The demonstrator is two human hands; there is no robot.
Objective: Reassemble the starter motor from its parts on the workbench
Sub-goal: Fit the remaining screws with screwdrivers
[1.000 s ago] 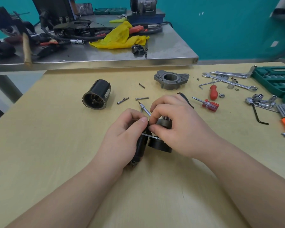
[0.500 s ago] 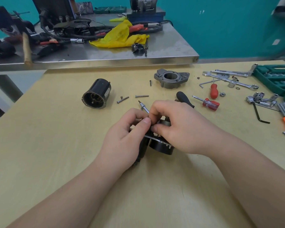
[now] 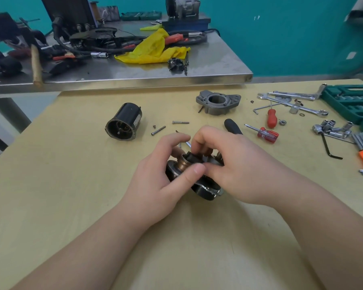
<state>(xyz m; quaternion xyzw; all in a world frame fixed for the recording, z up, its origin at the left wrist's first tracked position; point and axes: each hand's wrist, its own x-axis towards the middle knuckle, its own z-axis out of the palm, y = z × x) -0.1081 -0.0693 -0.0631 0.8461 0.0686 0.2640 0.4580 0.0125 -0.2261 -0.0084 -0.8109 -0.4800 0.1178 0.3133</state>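
Note:
In the middle of the wooden bench (image 3: 71,206), my left hand (image 3: 155,185) and my right hand (image 3: 233,164) both grip a starter motor sub-assembly (image 3: 205,190): a black round end piece with a coppery commutator part (image 3: 184,164) showing between my thumbs. Much of it is hidden by my fingers. The black cylindrical motor housing (image 3: 124,124) lies on its side to the left. A grey cast end bracket (image 3: 218,101) sits beyond my hands. Two long bolts (image 3: 158,130) (image 3: 180,122) and small screws lie between them.
Right of my hands lie a black-handled screwdriver (image 3: 233,126), two red screwdrivers (image 3: 267,133), wrenches (image 3: 291,105), sockets (image 3: 331,128), hex keys (image 3: 329,147) and a green socket case (image 3: 352,101). A steel table (image 3: 197,65) with cables and a yellow rag (image 3: 155,49) stands behind.
The sub-assembly has been tilted so its coppery top faces me, and my hands have shifted slightly toward me around it. The black-handled screwdriver is now uncovered.

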